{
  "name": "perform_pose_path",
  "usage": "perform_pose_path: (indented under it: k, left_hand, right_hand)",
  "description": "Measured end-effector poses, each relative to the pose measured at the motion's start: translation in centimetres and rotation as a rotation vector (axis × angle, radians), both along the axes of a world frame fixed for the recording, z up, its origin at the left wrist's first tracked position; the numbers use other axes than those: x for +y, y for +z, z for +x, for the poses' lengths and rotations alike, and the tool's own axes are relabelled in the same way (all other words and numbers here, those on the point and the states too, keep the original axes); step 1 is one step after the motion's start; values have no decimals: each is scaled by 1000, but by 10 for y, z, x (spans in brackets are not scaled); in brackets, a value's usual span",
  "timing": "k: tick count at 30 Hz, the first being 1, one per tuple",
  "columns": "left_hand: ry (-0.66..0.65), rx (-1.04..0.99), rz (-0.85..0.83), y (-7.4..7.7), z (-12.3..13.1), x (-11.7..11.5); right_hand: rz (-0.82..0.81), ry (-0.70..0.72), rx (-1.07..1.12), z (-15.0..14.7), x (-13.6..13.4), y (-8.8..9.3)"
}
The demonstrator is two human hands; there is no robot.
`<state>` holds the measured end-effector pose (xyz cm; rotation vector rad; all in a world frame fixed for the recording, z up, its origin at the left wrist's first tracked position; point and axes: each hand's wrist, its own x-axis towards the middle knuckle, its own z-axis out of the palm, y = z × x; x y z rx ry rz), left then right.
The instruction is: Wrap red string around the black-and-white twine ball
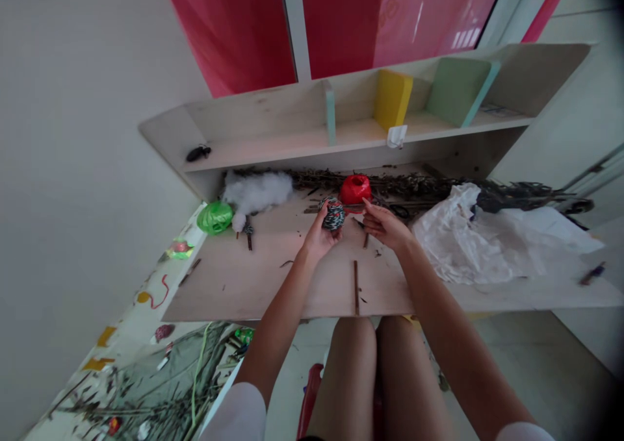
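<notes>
Above the bench (pixel 253 278), my left hand (pixel 318 236) cups a speckled twine ball (pixel 334 214), my open right hand (pixel 385 226) hovering just beside it, near red raffia (pixel 355 189).

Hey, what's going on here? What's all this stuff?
A seated person holds a speckled ball of twine in their left hand. Their right hand is open beside it, near a red bundle. A green bundle, white fluffy wadding and dried twigs lie on the wooden board.
</notes>
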<state>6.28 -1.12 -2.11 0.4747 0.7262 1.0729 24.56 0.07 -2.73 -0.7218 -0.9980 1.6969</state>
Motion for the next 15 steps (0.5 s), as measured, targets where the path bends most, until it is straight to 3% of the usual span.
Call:
perform_pose_path:
  k: [15]
  left_hand:
    - [23,97,40,-4,2,1]
  right_hand:
    - [-46,22,47,-2,-3,5]
